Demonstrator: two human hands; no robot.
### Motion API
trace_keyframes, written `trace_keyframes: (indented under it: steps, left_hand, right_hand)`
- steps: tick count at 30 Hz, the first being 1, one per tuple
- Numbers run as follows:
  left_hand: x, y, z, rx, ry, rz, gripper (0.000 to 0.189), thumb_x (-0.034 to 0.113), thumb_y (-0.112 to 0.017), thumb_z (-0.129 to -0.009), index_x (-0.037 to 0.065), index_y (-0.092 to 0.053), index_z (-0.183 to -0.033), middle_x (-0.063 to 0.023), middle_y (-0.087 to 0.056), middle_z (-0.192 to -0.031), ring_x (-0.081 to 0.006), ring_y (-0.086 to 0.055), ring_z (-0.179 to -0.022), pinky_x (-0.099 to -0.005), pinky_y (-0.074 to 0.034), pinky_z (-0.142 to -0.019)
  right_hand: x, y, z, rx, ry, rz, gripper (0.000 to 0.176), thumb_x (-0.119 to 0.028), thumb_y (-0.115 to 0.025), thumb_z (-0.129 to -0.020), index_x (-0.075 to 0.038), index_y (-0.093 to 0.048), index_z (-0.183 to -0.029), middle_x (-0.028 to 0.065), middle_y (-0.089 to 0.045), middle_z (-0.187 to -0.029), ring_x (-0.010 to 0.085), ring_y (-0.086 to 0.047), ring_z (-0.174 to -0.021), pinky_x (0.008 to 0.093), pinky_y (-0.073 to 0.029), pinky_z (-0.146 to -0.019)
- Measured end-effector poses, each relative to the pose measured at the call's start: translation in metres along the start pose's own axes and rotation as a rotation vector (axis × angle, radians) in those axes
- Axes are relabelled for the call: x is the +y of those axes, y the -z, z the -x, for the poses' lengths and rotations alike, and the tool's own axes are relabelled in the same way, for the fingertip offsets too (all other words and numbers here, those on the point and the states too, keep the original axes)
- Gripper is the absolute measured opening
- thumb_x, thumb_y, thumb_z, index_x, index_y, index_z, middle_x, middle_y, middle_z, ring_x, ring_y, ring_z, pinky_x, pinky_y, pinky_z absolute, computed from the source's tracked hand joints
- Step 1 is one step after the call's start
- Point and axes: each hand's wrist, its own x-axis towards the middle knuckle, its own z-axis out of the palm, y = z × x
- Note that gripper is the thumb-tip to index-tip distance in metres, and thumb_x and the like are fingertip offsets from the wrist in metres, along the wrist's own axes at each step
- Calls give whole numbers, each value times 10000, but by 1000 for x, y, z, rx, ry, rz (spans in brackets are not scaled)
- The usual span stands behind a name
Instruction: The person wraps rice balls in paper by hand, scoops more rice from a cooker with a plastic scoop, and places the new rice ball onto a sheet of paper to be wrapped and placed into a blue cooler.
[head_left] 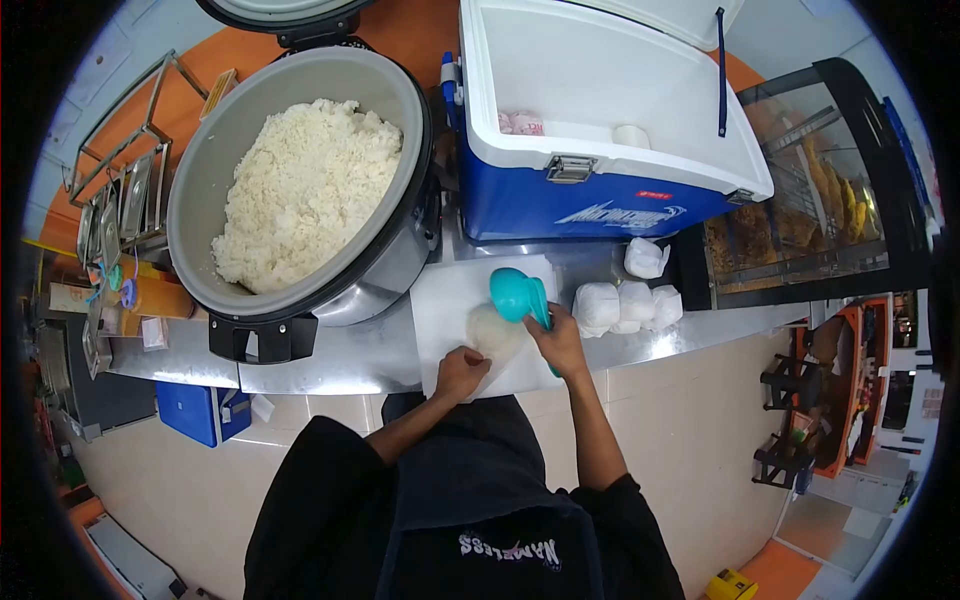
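Note:
A mound of white rice (494, 331) lies on a white paper sheet (448, 300) spread on the steel counter. My left hand (461, 373) rests on the sheet's near edge, fingers curled and pinching the paper right below the rice. My right hand (559, 338) grips the handle of a teal scoop cup (514, 295), held just above and to the right of the rice mound, its bowl tipped toward me.
A large open rice cooker (300, 190) full of rice stands at left. An open blue-and-white cooler (600, 110) sits behind the sheet. Several white wrapped parcels (625, 305) lie at right, beside a glass display case (800, 200). Metal trays (110, 220) sit far left.

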Motion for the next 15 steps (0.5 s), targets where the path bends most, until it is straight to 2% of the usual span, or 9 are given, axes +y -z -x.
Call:
trace_keyframes:
  steps: [1,5,6,7,9,10,12,13,15]
  left_hand:
    - [-1,-1,0,-22,50,38,327,292,-749,-746,26,-681,-923,-129,-705,-916,-250,-682,-846,-355,-534,-777]
    - [-7,-11,0,-36,201,194,420,263,-780,-727,-17,-657,-1016,-139,-682,-983,-216,-664,-867,-318,-527,-777]
    - [-6,-12,1,-71,312,328,458,258,-786,-726,-37,-644,-1047,-137,-674,-997,-205,-656,-865,-304,-523,-777]
    - [-5,-13,2,-105,423,462,497,253,-791,-726,-58,-632,-1079,-136,-665,-1011,-194,-648,-863,-290,-520,-776]
    - [-6,-13,2,-135,413,525,508,256,-792,-727,-65,-630,-1087,-125,-665,-1003,-185,-643,-859,-284,-517,-771]
    - [-5,-14,3,-166,397,592,520,258,-792,-729,-73,-628,-1094,-114,-664,-996,-176,-638,-855,-278,-514,-766]
    - [-3,-12,4,-206,387,600,503,254,-784,-739,-71,-631,-1092,-110,-664,-993,-170,-635,-849,-279,-512,-762]
    - [-3,-11,6,-241,374,613,485,249,-775,-750,-69,-634,-1089,-105,-664,-989,-163,-631,-843,-279,-509,-758]
    - [-3,-12,5,-249,350,581,475,248,-764,-762,-74,-633,-1086,-100,-662,-980,-158,-627,-833,-275,-506,-750]
  right_hand:
    - [12,-4,2,87,-2,-30,366,-181,-710,-812,82,-582,-1031,191,-642,-799,236,-621,-718,363,-487,-663]
    - [50,-24,25,229,-12,7,280,-145,-701,-816,44,-542,-947,167,-606,-769,242,-588,-684,371,-472,-648]
    - [56,-30,30,225,-12,6,280,-145,-701,-816,44,-542,-947,167,-606,-769,242,-588,-684,371,-472,-648]
    - [62,-35,34,293,-31,-41,264,-139,-694,-826,43,-540,-940,125,-582,-751,204,-557,-677,348,-457,-637]
    - [71,-46,37,439,7,-103,224,-133,-656,-860,36,-533,-940,81,-560,-735,141,-516,-618,305,-437,-571]
    - [76,-47,39,440,-1,-104,224,-133,-656,-860,36,-533,-940,81,-560,-735,141,-516,-618,305,-437,-571]
    - [83,-47,39,397,-202,-370,215,-146,-638,-880,29,-531,-945,62,-549,-708,98,-492,-555,271,-411,-497]
    - [71,-40,41,402,-210,-372,215,-146,-638,-880,29,-531,-945,62,-549,-708,98,-492,-555,271,-411,-497]
    - [53,-23,48,228,-297,-386,224,-167,-638,-887,25,-542,-954,41,-535,-678,66,-463,-506,250,-379,-444]
